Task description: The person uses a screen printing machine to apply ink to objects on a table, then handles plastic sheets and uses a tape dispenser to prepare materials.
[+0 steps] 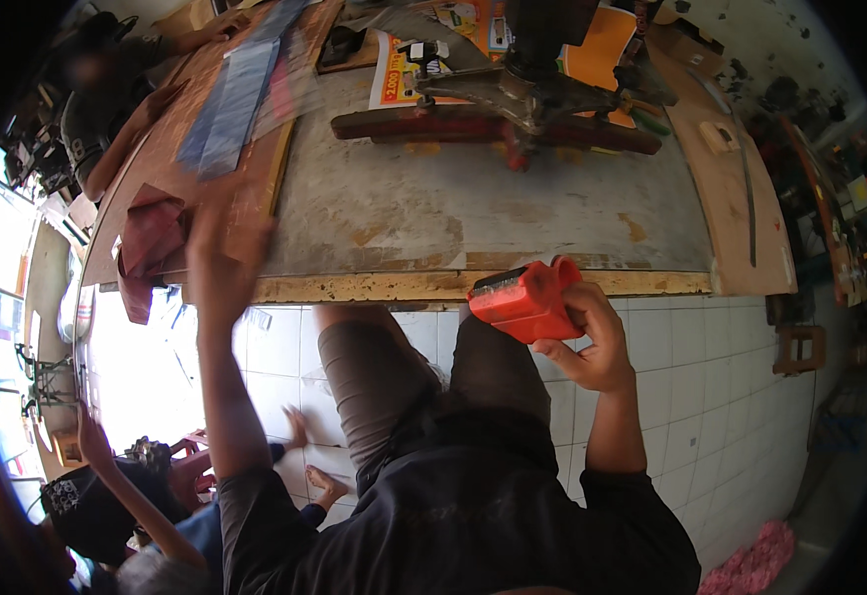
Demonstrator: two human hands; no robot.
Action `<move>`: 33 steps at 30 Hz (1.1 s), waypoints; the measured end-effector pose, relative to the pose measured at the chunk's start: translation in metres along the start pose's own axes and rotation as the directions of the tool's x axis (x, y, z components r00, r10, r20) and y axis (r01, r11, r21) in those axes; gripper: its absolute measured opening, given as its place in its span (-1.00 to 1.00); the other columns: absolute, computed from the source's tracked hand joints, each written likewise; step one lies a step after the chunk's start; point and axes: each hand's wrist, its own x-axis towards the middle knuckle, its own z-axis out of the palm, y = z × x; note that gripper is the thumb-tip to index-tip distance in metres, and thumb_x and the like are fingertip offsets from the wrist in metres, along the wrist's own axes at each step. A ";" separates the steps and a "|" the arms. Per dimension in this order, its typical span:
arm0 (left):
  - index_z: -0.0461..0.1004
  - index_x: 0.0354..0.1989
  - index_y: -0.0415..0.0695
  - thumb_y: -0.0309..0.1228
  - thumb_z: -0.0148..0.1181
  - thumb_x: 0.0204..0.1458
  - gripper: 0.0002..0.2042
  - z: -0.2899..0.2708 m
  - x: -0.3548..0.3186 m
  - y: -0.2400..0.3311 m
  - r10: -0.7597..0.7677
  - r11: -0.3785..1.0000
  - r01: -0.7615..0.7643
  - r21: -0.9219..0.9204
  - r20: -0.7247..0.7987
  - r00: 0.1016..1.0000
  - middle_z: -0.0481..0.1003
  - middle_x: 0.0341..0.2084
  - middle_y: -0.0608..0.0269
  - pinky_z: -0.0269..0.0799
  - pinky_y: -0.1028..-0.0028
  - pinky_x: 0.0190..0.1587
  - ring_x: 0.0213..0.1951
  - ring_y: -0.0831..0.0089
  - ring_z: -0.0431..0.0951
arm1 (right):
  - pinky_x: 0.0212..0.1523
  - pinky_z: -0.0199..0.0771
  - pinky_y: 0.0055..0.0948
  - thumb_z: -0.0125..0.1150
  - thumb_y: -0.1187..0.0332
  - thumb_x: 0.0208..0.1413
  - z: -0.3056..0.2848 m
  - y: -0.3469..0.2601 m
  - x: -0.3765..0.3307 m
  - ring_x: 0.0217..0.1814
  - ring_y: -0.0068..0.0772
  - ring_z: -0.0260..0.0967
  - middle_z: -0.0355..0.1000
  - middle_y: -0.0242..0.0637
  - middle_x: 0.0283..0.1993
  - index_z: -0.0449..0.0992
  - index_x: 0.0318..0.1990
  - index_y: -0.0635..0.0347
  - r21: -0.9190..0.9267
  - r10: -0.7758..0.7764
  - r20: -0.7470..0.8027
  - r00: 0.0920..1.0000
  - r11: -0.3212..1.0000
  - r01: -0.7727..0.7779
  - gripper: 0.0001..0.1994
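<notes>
Right hand [602, 342] is pinching the red tool [518, 307] by its right end, thumb low, fingers wrapping the far side. Tool is sitting in front of the bench's wooden edge strip [354, 288], right of centre, above the person's right thigh in view; whether it's touching the edge I can't make out. Left hand [220, 253] is blurring near the bench's left part, just beside the dark red cloth [153, 233]; can't make out whether its fingers are spread or pressed together, or whether it's contacting anything. My read on the step: right hand is carrying the tool off the work surface while the left is busy at the side, so nothing is being worked with the tool right now. Next move, I'd judge, is calling for a firm right grip and a settled left hand, plus clearance from the metal frame [522, 99] on the grey bench top [404, 208] if the tool is going inward. Orientation: long axis is running roughly crosswise, near parallel to the bench edge, slightly canted. Black-strip end is pointing left, round loop is sitting at the upper right, beside the fingers. Foreshortening is leaving the exact tilt uncertain.
</notes>
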 end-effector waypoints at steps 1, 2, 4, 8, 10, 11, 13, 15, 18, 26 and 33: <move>0.62 0.11 -0.22 -0.41 0.42 0.14 -0.64 0.009 -0.004 0.023 0.130 0.988 -0.126 -0.093 0.037 0.991 0.66 -0.03 0.00 0.46 0.17 0.25 0.14 0.04 0.62 | -0.15 0.51 -0.31 0.70 0.16 0.00 0.003 -0.002 0.002 -0.11 -0.24 0.44 0.48 -0.20 -0.11 0.51 0.08 0.27 0.000 -0.011 0.003 1.000 1.000 0.011 -0.40; 0.64 0.08 -0.23 -0.41 0.42 0.13 -0.66 0.010 -0.010 0.046 0.154 0.969 -0.123 -0.213 0.139 0.978 0.66 -0.02 -0.02 0.47 0.19 0.24 0.12 0.07 0.63 | -0.15 0.51 -0.30 0.71 0.15 -0.01 0.007 -0.005 0.005 -0.11 -0.23 0.44 0.49 -0.20 -0.12 0.53 0.07 0.27 0.004 -0.024 0.009 1.000 1.000 0.024 -0.41; 0.65 0.07 -0.25 -0.35 0.40 0.18 -0.66 0.031 -0.015 0.078 0.215 0.857 -0.036 -0.514 0.293 0.931 0.65 -0.02 -0.03 0.48 0.20 0.21 0.11 0.13 0.65 | -0.12 0.51 -0.27 0.72 0.14 -0.04 0.009 -0.012 0.008 -0.06 -0.20 0.45 0.50 -0.21 -0.15 0.55 0.04 0.27 0.017 -0.017 0.053 0.998 1.000 0.016 -0.41; 0.67 0.05 -0.27 -0.29 0.37 0.22 -0.66 0.051 -0.013 0.118 0.245 0.763 0.064 -0.643 0.379 0.893 0.66 -0.05 -0.03 0.47 0.20 0.21 0.09 0.14 0.63 | -0.06 0.52 -0.20 0.74 0.11 -0.08 0.010 -0.018 0.010 0.01 -0.12 0.48 0.52 -0.24 -0.24 0.58 0.01 0.25 -0.011 -0.041 0.124 0.991 0.999 0.043 -0.41; 0.69 -0.01 -0.26 -0.31 0.43 0.18 -0.69 0.056 -0.013 0.122 0.232 0.741 0.107 -0.663 0.402 0.886 0.67 -0.08 0.02 0.49 0.22 0.18 0.06 0.19 0.65 | -0.04 0.52 -0.18 0.74 0.10 -0.08 0.007 -0.021 0.011 0.04 -0.08 0.49 0.52 -0.26 -0.27 0.58 0.02 0.24 -0.081 -0.109 0.155 0.982 0.989 0.122 -0.40; 0.69 -0.05 -0.25 -0.34 0.44 0.16 -0.72 0.058 -0.013 0.122 0.231 0.732 0.126 -0.669 0.417 0.879 0.68 -0.11 0.05 0.49 0.23 0.17 0.04 0.21 0.65 | -0.04 0.52 -0.16 0.74 0.09 -0.08 0.006 -0.022 0.012 0.05 -0.07 0.49 0.52 -0.27 -0.29 0.58 0.02 0.24 -0.114 -0.141 0.172 0.975 0.980 0.162 -0.39; 0.70 -0.12 -0.23 -0.38 0.47 0.14 -0.78 0.060 -0.016 0.122 0.224 0.722 0.166 -0.672 0.454 0.863 0.69 -0.16 0.10 0.50 0.25 0.14 0.00 0.26 0.67 | -0.03 0.52 -0.17 0.75 0.08 -0.09 0.004 -0.024 0.013 0.02 -0.06 0.51 0.52 -0.28 -0.30 0.58 0.01 0.24 -0.126 -0.171 0.194 0.966 0.972 0.197 -0.39; 0.70 -0.19 -0.20 -0.42 0.48 0.13 -0.85 0.060 -0.017 0.124 0.189 0.733 0.191 -0.653 0.465 0.865 0.70 -0.21 0.15 0.50 0.27 0.11 -0.07 0.30 0.69 | -0.04 0.52 -0.19 0.74 0.07 -0.08 0.005 -0.024 0.014 -0.02 -0.07 0.53 0.52 -0.28 -0.30 0.58 0.01 0.26 -0.139 -0.200 0.197 0.960 0.964 0.229 -0.38; 0.69 -0.25 -0.20 -0.46 0.48 0.12 -0.90 0.062 -0.021 0.122 0.233 0.791 0.030 -0.611 0.347 0.909 0.70 -0.26 0.19 0.51 0.30 0.05 -0.14 0.35 0.69 | -0.09 0.54 -0.23 0.71 0.06 -0.04 0.009 -0.025 0.015 -0.11 -0.12 0.56 0.54 -0.25 -0.32 0.56 0.02 0.29 -0.098 -0.166 0.189 0.968 0.978 0.186 -0.39; 0.71 -0.30 -0.22 -0.41 0.47 0.14 -0.87 0.075 -0.028 0.116 0.022 0.783 0.181 -0.595 0.316 0.948 0.68 -0.36 0.21 0.50 0.37 -0.10 -0.23 0.39 0.65 | -0.16 0.62 -0.38 0.52 0.24 0.13 0.002 -0.038 0.032 -0.23 -0.22 0.69 0.64 -0.04 -0.23 0.51 0.08 0.37 0.075 0.014 0.271 0.962 0.996 -0.036 -0.52; 0.70 -0.28 -0.28 -0.45 0.43 0.19 -0.87 0.078 -0.027 0.115 -0.072 0.732 0.272 -0.625 0.326 0.943 0.66 -0.34 0.23 0.49 0.43 -0.04 -0.22 0.50 0.63 | 0.00 0.63 -0.34 0.50 0.25 0.15 -0.022 -0.045 0.031 -0.07 -0.29 0.69 0.67 -0.09 -0.14 0.53 0.10 0.38 0.034 0.128 0.273 0.954 0.989 -0.143 -0.52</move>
